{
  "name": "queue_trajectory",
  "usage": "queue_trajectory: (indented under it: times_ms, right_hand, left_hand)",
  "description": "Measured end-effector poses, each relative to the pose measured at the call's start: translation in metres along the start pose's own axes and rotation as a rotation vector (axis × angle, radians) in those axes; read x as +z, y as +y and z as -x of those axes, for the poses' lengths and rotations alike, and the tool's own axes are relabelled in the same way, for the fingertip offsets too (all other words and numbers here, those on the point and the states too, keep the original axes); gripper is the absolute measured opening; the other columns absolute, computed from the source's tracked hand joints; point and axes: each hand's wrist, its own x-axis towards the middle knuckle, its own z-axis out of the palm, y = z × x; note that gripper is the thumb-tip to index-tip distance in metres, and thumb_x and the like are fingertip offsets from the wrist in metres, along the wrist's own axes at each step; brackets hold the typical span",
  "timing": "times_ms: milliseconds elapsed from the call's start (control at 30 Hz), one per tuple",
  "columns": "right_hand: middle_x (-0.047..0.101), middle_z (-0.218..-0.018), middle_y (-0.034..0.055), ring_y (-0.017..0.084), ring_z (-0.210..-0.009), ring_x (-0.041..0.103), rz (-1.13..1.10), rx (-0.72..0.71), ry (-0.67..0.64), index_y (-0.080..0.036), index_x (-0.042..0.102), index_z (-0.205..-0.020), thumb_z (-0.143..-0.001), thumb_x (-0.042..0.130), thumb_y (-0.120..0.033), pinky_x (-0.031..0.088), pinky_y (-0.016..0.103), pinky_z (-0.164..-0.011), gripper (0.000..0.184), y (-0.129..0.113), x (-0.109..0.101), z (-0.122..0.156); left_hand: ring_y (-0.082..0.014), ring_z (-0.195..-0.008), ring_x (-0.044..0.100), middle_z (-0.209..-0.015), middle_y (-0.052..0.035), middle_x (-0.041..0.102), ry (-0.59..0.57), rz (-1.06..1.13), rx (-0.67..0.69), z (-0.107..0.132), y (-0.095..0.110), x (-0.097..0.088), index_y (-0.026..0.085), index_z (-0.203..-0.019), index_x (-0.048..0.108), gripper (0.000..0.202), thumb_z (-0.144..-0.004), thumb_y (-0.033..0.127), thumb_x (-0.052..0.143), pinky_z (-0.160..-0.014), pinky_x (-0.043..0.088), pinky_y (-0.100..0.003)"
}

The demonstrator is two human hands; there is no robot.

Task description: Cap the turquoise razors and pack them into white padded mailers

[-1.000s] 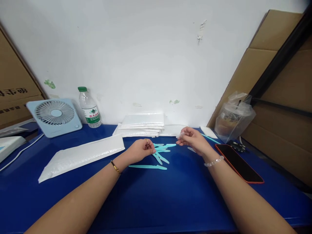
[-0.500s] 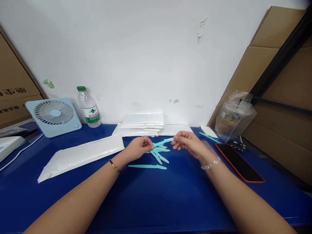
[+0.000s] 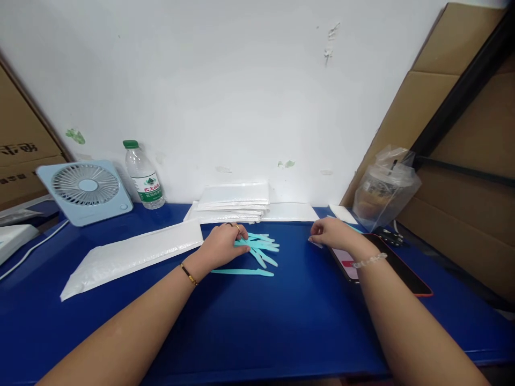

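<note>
Several slim turquoise eyebrow razors (image 3: 263, 246) lie fanned out in an overlapping pile on the blue table. One separate eyebrow razor (image 3: 243, 272) rests just in front of them. My left hand (image 3: 225, 245) is at the pile's left end, thumb and fingers closed around a razor handle, which they partly cover. Off to the right, my right hand (image 3: 332, 236) pinches a small clear piece (image 3: 316, 244), perhaps a blade cover. It is above the table beside a phone with a lit screen (image 3: 344, 262).
Behind the razors, white padded mailers (image 3: 233, 195) are stacked by the wall; another mailer (image 3: 132, 260) lies left. A blue fan (image 3: 88, 190) and water bottle (image 3: 145, 179) stand back left. A dark phone (image 3: 402, 268) and bagged drink cup (image 3: 378, 193) are right.
My right hand has moved right, away from the razor, carrying the small clear piece. My left hand has brought its razor down onto the pile. The lit phone screen now shows.
</note>
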Motion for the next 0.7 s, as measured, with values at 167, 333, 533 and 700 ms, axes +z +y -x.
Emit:
queue_trajectory:
  times_ms: [167, 333, 533, 700]
  right_hand:
    - [0.068, -0.076, 0.0063, 0.017, -0.068, 0.061, 0.075, 0.056, -0.089, -0.017, 0.064, -0.068, -0.066, 0.064, -0.016, 0.041, 0.024, -0.055, 0.003, -0.002, 0.013, -0.004]
    - [0.063, -0.059, 0.0006, 0.013, -0.053, 0.059, -0.406, -0.068, -0.076, -0.017, 0.059, -0.082, -0.072, 0.061, -0.018, 0.044, 0.023, -0.050, 0.010, -0.014, 0.018, -0.003]
    - [0.068, -0.076, 0.0039, 0.016, -0.073, 0.068, -1.197, -0.178, -0.084, -0.016, 0.057, -0.080, -0.070, 0.071, -0.032, 0.053, 0.024, -0.062, 0.024, -0.043, 0.017, 0.010]
    - [0.069, -0.074, 0.0042, 0.013, -0.061, 0.066, -1.268, -0.186, -0.066, -0.014, 0.060, -0.077, -0.068, 0.073, -0.035, 0.048, 0.018, -0.047, 0.026, -0.060, 0.028, 0.015]
  left_hand:
    - [-0.0167, -0.071, 0.057, -0.081, 0.0000, 0.064, -0.306, 0.002, 0.089, 0.012, 0.015, -0.012, 0.023, -0.082, 0.066, 0.029, -0.065, 0.047, 0.066, -0.055, 0.036, -0.024]
    - [-0.0136, -0.059, 0.055, -0.067, 0.0017, 0.064, -0.421, 0.086, 0.049, 0.017, 0.019, -0.011, 0.021, -0.072, 0.064, 0.016, -0.072, 0.037, 0.060, -0.050, 0.033, -0.023]
    - [-0.0130, -0.062, 0.052, -0.069, 0.0012, 0.060, -0.170, 0.337, -0.038, 0.006, 0.009, -0.005, 0.020, -0.080, 0.061, 0.024, -0.075, 0.043, 0.057, -0.053, 0.038, -0.022]
    - [-0.0126, -0.061, 0.051, -0.067, 0.0015, 0.057, -0.115, 0.432, -0.070, 0.001, 0.002, -0.005, 0.018, -0.079, 0.060, 0.028, -0.074, 0.046, 0.057, -0.054, 0.038, -0.022]
